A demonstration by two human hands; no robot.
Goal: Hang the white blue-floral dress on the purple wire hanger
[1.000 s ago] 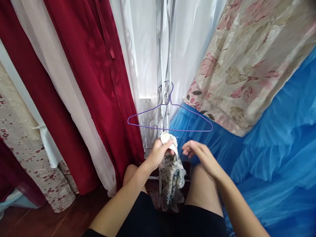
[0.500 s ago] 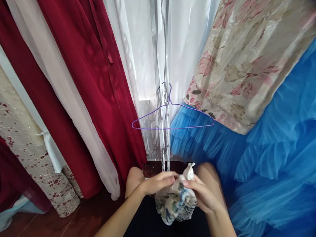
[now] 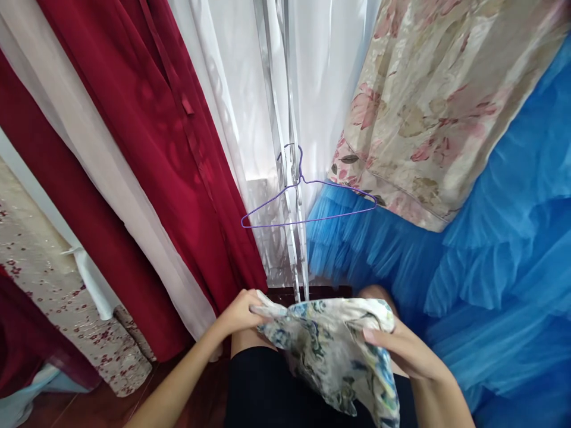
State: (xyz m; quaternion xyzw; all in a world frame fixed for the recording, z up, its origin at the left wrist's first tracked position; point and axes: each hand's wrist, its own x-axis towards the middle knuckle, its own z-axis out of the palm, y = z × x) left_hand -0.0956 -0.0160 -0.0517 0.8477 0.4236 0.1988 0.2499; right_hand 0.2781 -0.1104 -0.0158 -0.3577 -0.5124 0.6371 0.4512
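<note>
A patterned cloth (image 3: 330, 345), off-white with blue, green and dark markings, is stretched between my hands over my lap. Its exact kind of garment cannot be made out. At its left end, my left hand (image 3: 243, 312) is closed on a gathered edge. My right hand (image 3: 399, 345) pinches the upper right part, thumb on top and the other fingers hidden behind. The lower part of the cloth hangs loosely toward my thighs. Beyond it, a purple hanger (image 3: 312, 221) hangs bare on a pale metal chain strip (image 3: 289, 196).
Long red fabric (image 3: 178, 160) and pale pink fabric (image 3: 134, 196) hang on the left. White fabric (image 3: 330, 89) hangs behind the hanger. At right are a floral beige garment (image 3: 423, 119) and blue ruffled tulle (image 3: 491, 285). Dark red floor tiles (image 3: 178, 389) show below.
The cloth has gone from a bunched heap to spread wide. My left hand has moved left and my right hand right, both still holding it. The view has shifted slightly, and the hanger has turned a little.
</note>
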